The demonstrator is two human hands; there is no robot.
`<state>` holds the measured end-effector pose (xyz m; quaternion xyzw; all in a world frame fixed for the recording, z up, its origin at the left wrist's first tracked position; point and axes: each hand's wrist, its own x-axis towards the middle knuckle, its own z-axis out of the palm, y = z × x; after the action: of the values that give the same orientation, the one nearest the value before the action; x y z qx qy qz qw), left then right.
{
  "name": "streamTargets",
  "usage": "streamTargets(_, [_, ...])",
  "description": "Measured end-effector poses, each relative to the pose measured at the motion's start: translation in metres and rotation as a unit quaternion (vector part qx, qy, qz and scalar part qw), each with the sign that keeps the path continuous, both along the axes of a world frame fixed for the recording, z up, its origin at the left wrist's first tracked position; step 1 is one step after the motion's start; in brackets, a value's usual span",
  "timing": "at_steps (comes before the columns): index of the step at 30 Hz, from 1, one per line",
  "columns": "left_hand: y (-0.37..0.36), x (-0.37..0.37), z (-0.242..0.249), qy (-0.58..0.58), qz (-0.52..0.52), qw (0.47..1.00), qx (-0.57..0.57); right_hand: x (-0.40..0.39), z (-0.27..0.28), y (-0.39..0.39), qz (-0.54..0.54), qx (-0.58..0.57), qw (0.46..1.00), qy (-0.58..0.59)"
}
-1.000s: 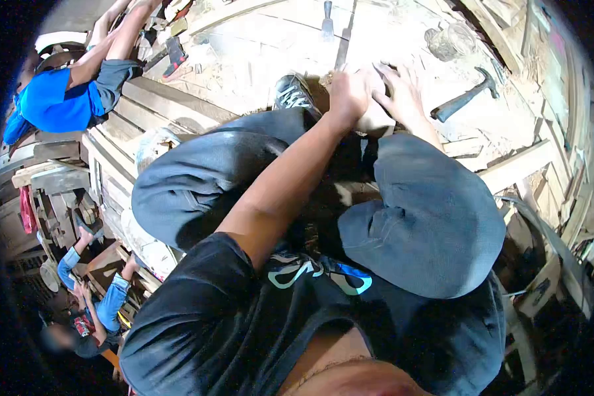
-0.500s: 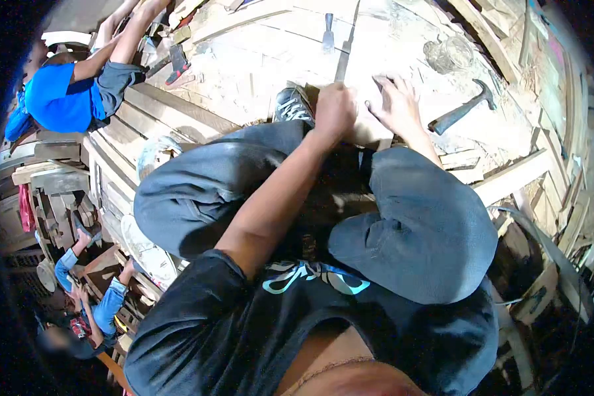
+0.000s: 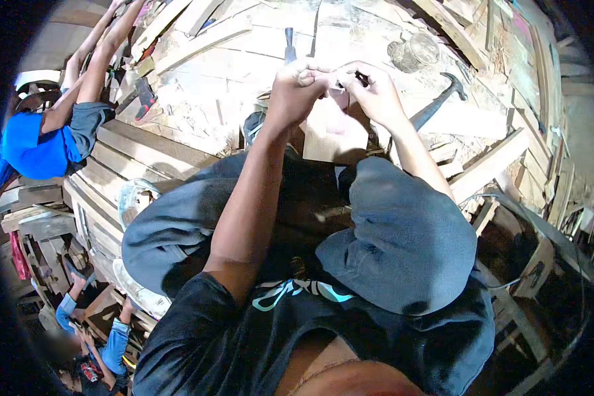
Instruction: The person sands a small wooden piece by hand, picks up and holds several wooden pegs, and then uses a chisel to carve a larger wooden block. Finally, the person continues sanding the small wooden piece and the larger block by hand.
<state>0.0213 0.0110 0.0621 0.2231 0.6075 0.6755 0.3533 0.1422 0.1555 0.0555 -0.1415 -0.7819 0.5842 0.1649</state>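
Observation:
My left hand (image 3: 298, 92) is raised over a pale wood block (image 3: 336, 135), its fingers closed in a pinch. Facing it, my right hand (image 3: 372, 92) is closed too, thumb against fingers. A tiny object (image 3: 338, 86) shows between the fingertips, too small to name. The block lies in front of my crossed legs, just below both hands. To the right of my right hand rests a hammer (image 3: 439, 102) with a dark handle. Beyond my left hand lies a chisel-like tool (image 3: 290, 45) with a dark handle.
A clear jar-like container (image 3: 421, 51) with tangled contents sits on the pale boards (image 3: 369, 39). Wood strips (image 3: 492, 165) lie at right. A person in blue (image 3: 43, 142) sits at upper left; another person (image 3: 102, 330) is at lower left.
My hands have come up and together, fingertips meeting over the block, which shows more fully. My left hand has left the board beside a long dark strip. The whole view has shifted.

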Motion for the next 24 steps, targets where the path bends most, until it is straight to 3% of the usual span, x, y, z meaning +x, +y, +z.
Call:
streamTargets(3, [-0.008,-0.007,0.01,0.058,-0.044,0.995,-0.061,0.004,-0.001,-0.004,-0.024,-0.021,0.999,0.025])
streamTargets(9, [-0.008,-0.017,0.009,0.034,-0.051,0.998,0.015,0.002,-0.003,-0.008,-0.052,-0.064,0.995,0.05])
streamTargets(10, [-0.011,-0.021,0.013,0.122,-0.062,0.983,-0.124,0.0,-0.003,-0.006,-0.044,-0.001,0.996,0.081])
streamTargets(13, [-0.01,-0.017,0.011,0.105,-0.083,0.989,-0.061,0.0,-0.015,-0.008,-0.074,-0.076,0.99,0.095])
streamTargets(19, [-0.006,-0.012,0.009,0.145,-0.08,0.983,-0.079,0.0,-0.013,-0.013,-0.106,-0.189,0.973,0.082])
streamTargets(21, [-0.004,-0.009,0.008,0.098,-0.075,0.991,-0.045,-0.001,-0.018,-0.013,-0.103,-0.23,0.962,0.102])
streamTargets(24, [-0.004,-0.008,-0.012,0.183,-0.071,0.973,-0.122,-0.001,-0.028,-0.007,-0.088,-0.082,0.989,0.081])
